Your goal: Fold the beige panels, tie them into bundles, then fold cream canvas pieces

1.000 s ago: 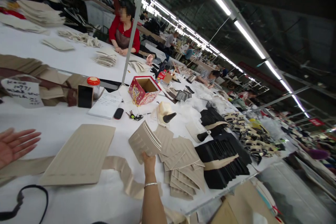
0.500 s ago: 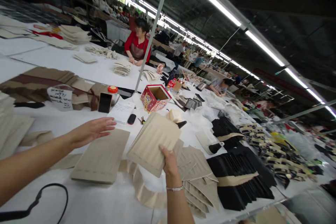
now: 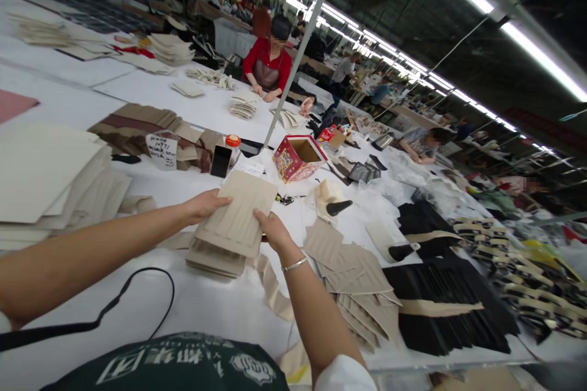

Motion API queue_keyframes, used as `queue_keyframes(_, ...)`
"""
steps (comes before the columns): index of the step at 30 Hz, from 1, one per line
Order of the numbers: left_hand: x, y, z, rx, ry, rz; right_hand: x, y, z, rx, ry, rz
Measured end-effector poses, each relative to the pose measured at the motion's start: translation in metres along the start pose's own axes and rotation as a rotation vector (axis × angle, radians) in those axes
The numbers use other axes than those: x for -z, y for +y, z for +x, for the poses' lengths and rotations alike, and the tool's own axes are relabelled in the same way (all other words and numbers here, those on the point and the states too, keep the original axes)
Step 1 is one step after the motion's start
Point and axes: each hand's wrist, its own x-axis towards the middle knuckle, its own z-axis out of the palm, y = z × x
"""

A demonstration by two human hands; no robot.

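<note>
A sheaf of beige rectangular panels (image 3: 243, 211), perhaps fabric or leather, is held between my two hands. My left hand (image 3: 206, 204) is closed on its left edge with the thumb on top. On the opposite edge, my right hand (image 3: 274, 229) grips with its thumb over the upper face; its fingers underneath are hidden. Directly below lies a neat stack of similar beige panels (image 3: 215, 261), partly covered by the held ones. I cannot tell whether the two touch. To the right, more beige panels (image 3: 358, 269) are fanned out loosely on the white table (image 3: 202, 324).
Large pale sheets (image 3: 46, 171) are piled at left. Beyond my hands stand a phone (image 3: 221, 162), a red-lidded jar (image 3: 232, 145) and a red box (image 3: 298, 159) beside a metal pole (image 3: 305, 43). Black pieces (image 3: 444, 305) lie at right. A person in red (image 3: 268, 67) sits opposite.
My right hand has brought its panels left, over the stack. My left hand, open before, has closed on their left edge. The view has shifted left and down.
</note>
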Motion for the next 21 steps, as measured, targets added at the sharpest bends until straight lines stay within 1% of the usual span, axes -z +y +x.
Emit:
queue_keyframes(2,0.007,-0.010,-0.004,0.026,0.012,0.001,0.000,0.006,0.005,-0.100,-0.034,-0.182)
queue_keyframes(3,0.009,-0.017,-0.006,0.039,0.027,0.009,0.000,0.011,0.007,-0.119,-0.044,-0.249)
queue_keyframes(7,0.014,-0.039,-0.008,0.097,0.071,0.090,-0.001,0.030,0.015,-0.137,-0.037,-0.413)
queue_keyframes(9,0.017,-0.046,-0.006,0.101,0.072,0.145,-0.002,0.037,0.017,-0.143,-0.039,-0.463)
queue_keyframes(10,0.018,-0.048,-0.004,0.095,0.096,0.193,-0.002,0.039,0.018,-0.147,-0.042,-0.492)
queue_keyframes(14,0.026,-0.055,0.004,0.043,0.331,0.492,-0.004,0.043,0.021,-0.151,-0.062,-0.605)
queue_keyframes(15,0.028,-0.056,0.006,0.033,0.365,0.562,-0.005,0.043,0.021,-0.151,-0.067,-0.624)
queue_keyframes(17,0.031,-0.057,0.008,0.019,0.371,0.676,-0.006,0.043,0.021,-0.142,-0.060,-0.659)
queue_keyframes(21,0.031,-0.054,0.009,0.008,0.320,0.891,-0.007,0.040,0.016,-0.114,-0.040,-0.727)
